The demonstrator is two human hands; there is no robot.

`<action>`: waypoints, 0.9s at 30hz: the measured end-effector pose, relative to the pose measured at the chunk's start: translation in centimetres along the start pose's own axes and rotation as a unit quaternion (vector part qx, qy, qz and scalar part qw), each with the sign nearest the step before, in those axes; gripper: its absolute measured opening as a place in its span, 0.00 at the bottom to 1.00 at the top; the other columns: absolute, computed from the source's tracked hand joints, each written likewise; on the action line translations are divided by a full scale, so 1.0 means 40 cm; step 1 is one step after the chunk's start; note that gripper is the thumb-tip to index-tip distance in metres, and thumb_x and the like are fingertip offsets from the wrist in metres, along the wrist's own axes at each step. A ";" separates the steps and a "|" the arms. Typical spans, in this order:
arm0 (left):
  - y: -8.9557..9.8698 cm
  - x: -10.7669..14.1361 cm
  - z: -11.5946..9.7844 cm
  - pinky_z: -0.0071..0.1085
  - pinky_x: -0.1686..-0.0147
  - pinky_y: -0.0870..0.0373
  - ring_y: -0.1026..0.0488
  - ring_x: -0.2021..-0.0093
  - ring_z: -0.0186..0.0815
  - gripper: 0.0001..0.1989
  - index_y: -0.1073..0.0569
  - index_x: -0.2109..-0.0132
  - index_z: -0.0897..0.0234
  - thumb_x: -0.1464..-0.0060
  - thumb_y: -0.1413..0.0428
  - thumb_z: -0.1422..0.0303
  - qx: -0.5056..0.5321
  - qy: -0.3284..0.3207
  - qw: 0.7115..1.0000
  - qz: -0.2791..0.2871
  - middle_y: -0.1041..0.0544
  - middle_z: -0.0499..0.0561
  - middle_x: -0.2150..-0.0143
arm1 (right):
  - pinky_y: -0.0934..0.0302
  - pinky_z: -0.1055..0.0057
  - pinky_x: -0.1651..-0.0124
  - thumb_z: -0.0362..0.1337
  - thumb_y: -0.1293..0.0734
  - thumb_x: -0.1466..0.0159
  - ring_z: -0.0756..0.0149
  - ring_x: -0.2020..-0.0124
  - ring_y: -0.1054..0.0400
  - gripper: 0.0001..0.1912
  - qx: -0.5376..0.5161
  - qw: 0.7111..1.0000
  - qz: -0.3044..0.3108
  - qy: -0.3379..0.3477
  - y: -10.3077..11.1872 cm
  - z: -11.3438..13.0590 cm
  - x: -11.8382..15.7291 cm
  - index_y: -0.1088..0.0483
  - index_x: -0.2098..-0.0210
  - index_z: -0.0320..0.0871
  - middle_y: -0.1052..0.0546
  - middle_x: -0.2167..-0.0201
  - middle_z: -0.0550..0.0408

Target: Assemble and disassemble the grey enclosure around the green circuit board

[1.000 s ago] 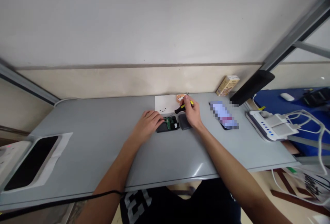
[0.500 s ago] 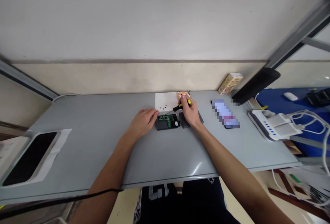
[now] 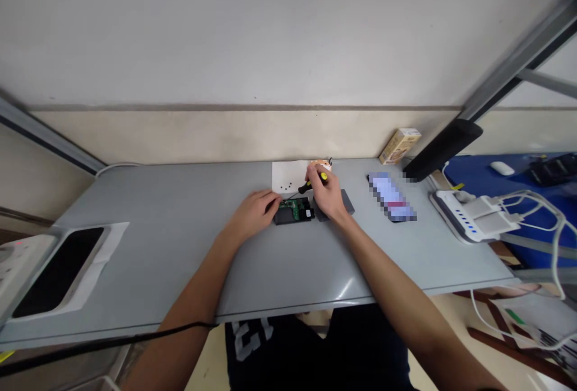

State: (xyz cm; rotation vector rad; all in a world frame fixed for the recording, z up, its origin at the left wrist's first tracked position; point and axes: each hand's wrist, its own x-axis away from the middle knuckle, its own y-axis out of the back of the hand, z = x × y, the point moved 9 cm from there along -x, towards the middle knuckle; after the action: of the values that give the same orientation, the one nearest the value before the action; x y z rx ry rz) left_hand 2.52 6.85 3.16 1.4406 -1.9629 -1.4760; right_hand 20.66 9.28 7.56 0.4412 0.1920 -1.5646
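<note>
In the head view, the open black box [image 3: 285, 217] with the green board [image 3: 296, 209] inside lies flat on the desk [image 3: 180, 247]. The right hand [image 3: 329, 196] is closed around a screwdriver [image 3: 305, 187], black and yellow. Its thin tip points left and down to the far edge of the box. The left hand [image 3: 256, 215] has bent fingers at the far left corner of the box. I cannot tell if they pinch it or just touch it.

The tip is close to those left fingers, so a slip could poke one. If the right hand pushes too hard, the tip could skid and scratch the green board, or break a tiny part on it. The box looks light, so if the left fingers press only on one corner, it could turn or slide.

Just past the box, tiny dark bits [image 3: 285, 187] sit loose on white paper [image 3: 279, 173]. They look like screws. A bump to the paper could make them roll off and get lost. To the right of the box is a flat grey piece [image 3: 347, 202], partly under the right hand, and the wrist could push it away.
</note>
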 end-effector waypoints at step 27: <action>0.001 -0.001 -0.003 0.38 0.53 0.30 0.25 0.57 0.40 0.16 0.24 0.57 0.62 0.28 0.54 0.63 0.027 0.004 1.000 0.011 0.21 0.53 0.58 | 0.40 0.72 0.71 0.60 0.35 0.33 0.72 0.74 0.37 0.22 -0.356 0.931 0.054 -0.061 -0.152 -0.009 -0.058 0.28 0.60 0.47 0.33 0.72 0.59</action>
State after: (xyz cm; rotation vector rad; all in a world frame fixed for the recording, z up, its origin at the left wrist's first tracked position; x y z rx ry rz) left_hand 2.61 6.82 3.25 1.4388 -2.0222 -1.4160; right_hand 14.69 11.88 7.22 -0.2138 0.6027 -1.2983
